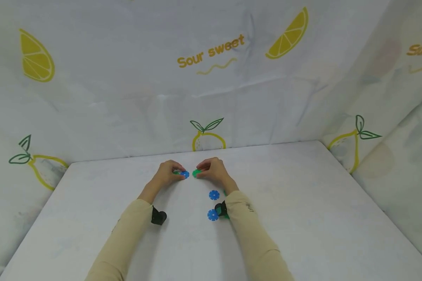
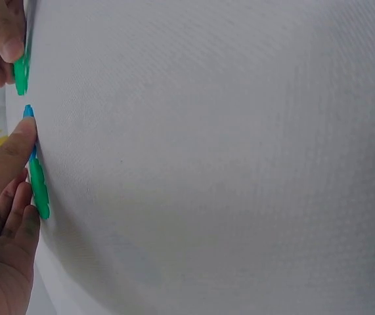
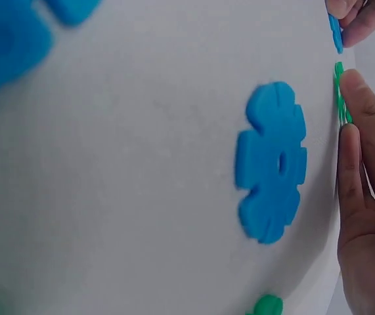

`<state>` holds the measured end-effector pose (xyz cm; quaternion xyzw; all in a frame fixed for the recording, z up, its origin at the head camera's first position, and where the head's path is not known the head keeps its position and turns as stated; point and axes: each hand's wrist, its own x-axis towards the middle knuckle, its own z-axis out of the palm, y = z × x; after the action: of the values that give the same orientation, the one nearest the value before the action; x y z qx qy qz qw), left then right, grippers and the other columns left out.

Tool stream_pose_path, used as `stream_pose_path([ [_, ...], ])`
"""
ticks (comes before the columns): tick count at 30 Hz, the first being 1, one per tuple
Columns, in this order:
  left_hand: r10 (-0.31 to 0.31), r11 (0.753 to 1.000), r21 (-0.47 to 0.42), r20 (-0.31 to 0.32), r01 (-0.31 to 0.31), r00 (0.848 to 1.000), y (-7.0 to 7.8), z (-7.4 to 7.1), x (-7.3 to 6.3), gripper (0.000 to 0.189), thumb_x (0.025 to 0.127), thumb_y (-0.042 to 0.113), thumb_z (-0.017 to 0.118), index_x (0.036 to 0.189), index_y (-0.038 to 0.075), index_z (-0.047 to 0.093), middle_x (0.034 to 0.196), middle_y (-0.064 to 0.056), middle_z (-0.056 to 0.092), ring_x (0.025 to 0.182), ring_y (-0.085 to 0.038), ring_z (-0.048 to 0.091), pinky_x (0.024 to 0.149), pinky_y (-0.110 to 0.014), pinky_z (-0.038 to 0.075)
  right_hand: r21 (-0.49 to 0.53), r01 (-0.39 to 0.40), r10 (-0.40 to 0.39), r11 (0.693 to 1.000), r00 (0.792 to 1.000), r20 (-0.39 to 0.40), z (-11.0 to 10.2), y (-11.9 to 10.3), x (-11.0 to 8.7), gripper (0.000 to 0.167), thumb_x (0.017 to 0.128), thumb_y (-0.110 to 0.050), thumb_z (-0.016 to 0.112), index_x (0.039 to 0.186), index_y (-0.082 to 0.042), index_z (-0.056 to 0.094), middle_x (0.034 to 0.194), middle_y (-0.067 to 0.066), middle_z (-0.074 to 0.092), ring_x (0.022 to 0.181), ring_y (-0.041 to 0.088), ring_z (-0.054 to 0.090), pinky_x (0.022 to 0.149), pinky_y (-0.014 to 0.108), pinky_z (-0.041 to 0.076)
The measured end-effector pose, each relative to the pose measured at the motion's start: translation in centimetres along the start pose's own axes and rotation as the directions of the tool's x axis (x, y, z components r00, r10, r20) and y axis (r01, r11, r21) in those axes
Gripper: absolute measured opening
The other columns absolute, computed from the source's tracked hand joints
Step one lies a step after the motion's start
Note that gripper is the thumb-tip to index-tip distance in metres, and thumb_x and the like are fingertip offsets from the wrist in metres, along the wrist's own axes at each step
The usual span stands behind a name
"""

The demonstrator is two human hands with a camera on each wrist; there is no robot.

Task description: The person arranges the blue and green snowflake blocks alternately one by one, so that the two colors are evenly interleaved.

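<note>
Toward the back of the white table, my left hand pinches a blue notched plastic disc between thumb and fingers. A green disc lies end to end with it under the same fingers. Just to the right, my right hand pinches another green notched disc. A small gap separates this green disc from the blue one, and the two face each other edge to edge. In the right wrist view the thumb lies along the green disc, close over the tabletop.
Nearer me, by the right forearm, lie two blue discs, one farther back and one closer. Green discs show partly behind the right sleeve and wrist camera. A printed cloth wall rises behind the table.
</note>
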<state>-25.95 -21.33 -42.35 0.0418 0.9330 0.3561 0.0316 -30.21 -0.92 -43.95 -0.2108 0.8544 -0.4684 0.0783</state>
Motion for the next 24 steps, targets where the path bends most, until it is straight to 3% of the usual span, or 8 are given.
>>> stream_pose_path([
  [6,0.026,1.000,0.009,-0.008,-0.026,1.000,-0.3,0.1,0.2,0.021,0.080,0.008,0.078,0.099,-0.001,0.073,0.107,-0.016,0.064,0.106,-0.032,0.056,0.095,-0.045,0.047,-0.044,-0.032,0.033,0.999,0.999,0.012,0.1,-0.5,0.2,0.028,0.072,-0.008,0.084,0.098,-0.004,0.075,0.089,0.004,0.073,0.078,0.012,0.065,0.075,0.024,0.053],
  [15,-0.013,1.000,0.000,0.005,0.013,1.000,-0.1,-0.1,0.1,0.021,0.081,0.008,0.076,0.101,0.000,0.073,0.110,-0.016,0.064,0.110,-0.032,0.055,0.097,-0.046,0.045,-0.043,-0.038,0.039,0.998,0.999,0.037,-0.1,-0.6,0.5,0.027,0.072,-0.002,0.082,0.097,-0.002,0.073,0.091,0.006,0.072,0.079,0.013,0.067,0.076,0.023,0.053],
  [24,-0.007,1.000,0.005,0.009,0.007,1.000,0.0,-0.1,0.2,0.022,0.081,0.007,0.076,0.101,-0.001,0.073,0.110,-0.017,0.063,0.109,-0.033,0.055,0.096,-0.046,0.046,-0.085,-0.063,0.068,0.994,0.996,0.066,0.3,-1.8,0.7,0.022,0.075,-0.002,0.080,0.096,-0.002,0.072,0.089,0.007,0.071,0.080,0.014,0.066,0.076,0.023,0.054],
])
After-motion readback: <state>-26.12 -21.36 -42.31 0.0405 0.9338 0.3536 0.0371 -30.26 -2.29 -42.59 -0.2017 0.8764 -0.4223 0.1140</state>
